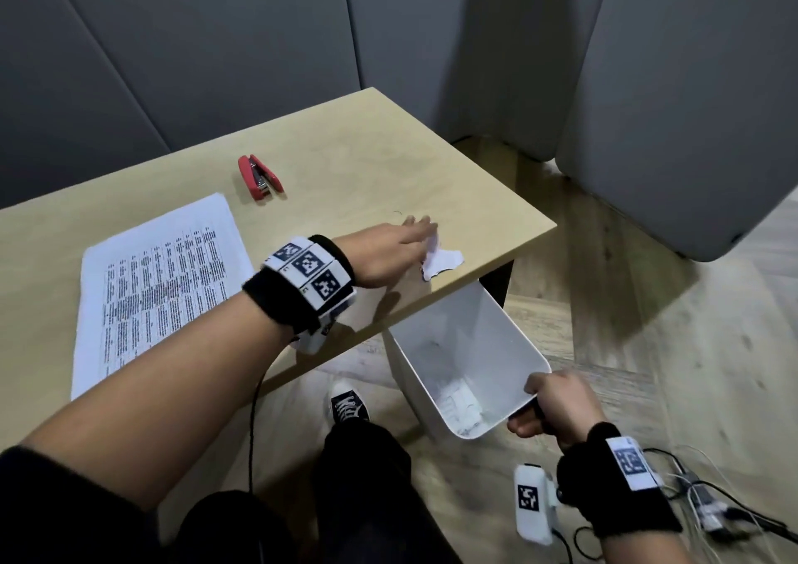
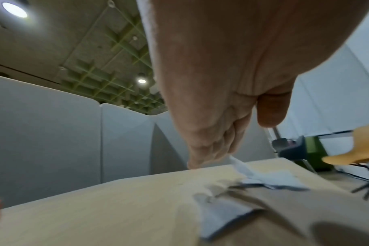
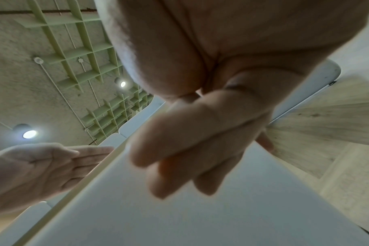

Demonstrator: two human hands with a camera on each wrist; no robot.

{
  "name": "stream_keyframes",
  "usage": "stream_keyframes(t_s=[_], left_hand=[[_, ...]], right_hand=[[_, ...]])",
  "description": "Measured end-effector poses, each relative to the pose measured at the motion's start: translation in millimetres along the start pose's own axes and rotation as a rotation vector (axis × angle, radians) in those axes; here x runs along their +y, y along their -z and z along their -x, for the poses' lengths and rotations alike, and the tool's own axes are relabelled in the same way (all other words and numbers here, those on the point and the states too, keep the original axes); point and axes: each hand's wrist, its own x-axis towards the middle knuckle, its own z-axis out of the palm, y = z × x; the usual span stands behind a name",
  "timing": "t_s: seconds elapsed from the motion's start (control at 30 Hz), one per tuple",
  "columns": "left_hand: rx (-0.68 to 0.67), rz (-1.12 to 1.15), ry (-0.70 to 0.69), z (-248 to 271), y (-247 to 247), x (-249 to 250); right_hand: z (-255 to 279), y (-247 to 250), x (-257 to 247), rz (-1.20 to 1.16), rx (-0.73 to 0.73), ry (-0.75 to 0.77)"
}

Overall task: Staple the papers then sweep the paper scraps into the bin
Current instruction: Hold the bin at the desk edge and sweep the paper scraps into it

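Observation:
Stretched flat with straight fingers, my left hand [image 1: 414,235] lies near the table's right front corner and touches white paper scraps [image 1: 440,261]. The left wrist view shows this hand [image 2: 211,149] edge-down on the table beside the scraps [image 2: 272,176], with another scrap [image 2: 219,216] nearer the camera. My right hand [image 1: 548,403] grips the rim of a white bin [image 1: 466,339], which is tilted, its mouth just below the table's front edge. Some paper lies in the bin's bottom. In the right wrist view my fingers [image 3: 190,149] curl over the bin wall [image 3: 200,216]. Printed papers [image 1: 159,287] and a red stapler [image 1: 260,173] lie to the left.
The wooden table [image 1: 367,162] ends just right of the scraps. Grey partition panels [image 1: 669,88] stand behind and to the right. My leg and a black shoe [image 1: 347,403] are below the table's front edge. Cables [image 1: 712,507] lie on the wooden floor at lower right.

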Motion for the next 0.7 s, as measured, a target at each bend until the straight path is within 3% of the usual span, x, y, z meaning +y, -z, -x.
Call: stream_keyframes(t_s=[0.17,0.23,0.5,0.7], left_hand=[[0.022,-0.084,0.244,-4,27,-31],[0.028,-0.085,0.268,-16,40,-35],[-0.056,-0.106,0.224,-21,21,2],[-0.137,-0.115,0.071,12,-6,35]], right_hand=[[0,0,-1,-0.01,0.002,0.007],[0,-2,-3,-0.012,-0.002,0.006],[3,-2,-3,-0.009,0.011,0.006],[12,-5,-6,-0.014,0.006,0.038]])
